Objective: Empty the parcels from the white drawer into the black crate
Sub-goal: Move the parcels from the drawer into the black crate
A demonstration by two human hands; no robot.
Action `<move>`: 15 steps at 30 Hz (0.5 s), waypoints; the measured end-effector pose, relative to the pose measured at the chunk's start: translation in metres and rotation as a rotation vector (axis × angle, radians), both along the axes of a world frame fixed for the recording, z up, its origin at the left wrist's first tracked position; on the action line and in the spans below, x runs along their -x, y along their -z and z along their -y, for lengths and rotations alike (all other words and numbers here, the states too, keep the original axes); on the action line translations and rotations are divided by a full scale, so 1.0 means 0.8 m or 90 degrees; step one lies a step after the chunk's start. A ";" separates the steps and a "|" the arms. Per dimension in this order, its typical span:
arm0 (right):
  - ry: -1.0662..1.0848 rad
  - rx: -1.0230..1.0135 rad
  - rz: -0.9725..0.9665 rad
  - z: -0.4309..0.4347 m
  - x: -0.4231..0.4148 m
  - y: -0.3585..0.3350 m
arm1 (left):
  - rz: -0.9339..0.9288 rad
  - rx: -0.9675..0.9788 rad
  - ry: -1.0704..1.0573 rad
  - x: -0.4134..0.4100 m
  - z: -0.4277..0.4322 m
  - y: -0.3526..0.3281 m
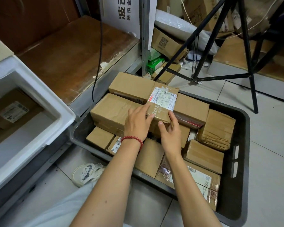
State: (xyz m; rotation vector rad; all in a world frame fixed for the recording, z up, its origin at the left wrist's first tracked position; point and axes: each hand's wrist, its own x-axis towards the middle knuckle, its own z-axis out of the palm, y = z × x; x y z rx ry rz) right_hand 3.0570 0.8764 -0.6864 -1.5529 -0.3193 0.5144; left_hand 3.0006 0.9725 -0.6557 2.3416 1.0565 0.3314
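Observation:
The black crate stands on the floor, filled with several brown cardboard parcels. On top of the pile lies a labelled parcel with a white shipping label. My left hand, with a red bead bracelet at the wrist, rests on its near left corner with fingers stretched over the top. My right hand holds its near right edge, thumb and fingers around the corner. The white drawer is at the left, open, with one brown parcel lying inside it.
A black tripod stands behind the crate at the right. A metal shelf post and loose boxes are at the back. A black cable hangs over a brown board on the left. A white shoe is beside the crate.

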 end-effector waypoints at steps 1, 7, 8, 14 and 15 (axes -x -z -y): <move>-0.005 0.000 -0.007 -0.004 -0.003 -0.003 | -0.056 -0.084 0.006 -0.004 -0.001 -0.001; -0.074 0.192 0.133 -0.024 -0.016 -0.013 | -0.265 -0.177 0.017 -0.013 -0.014 -0.006; -0.092 0.251 0.173 -0.024 -0.020 -0.016 | -0.287 -0.172 0.023 -0.013 -0.015 -0.006; -0.200 0.418 0.304 -0.015 -0.046 -0.040 | -0.294 -0.127 0.036 -0.005 -0.011 -0.018; -0.209 0.461 0.331 -0.011 -0.047 -0.043 | -0.279 -0.132 0.022 0.001 -0.008 -0.019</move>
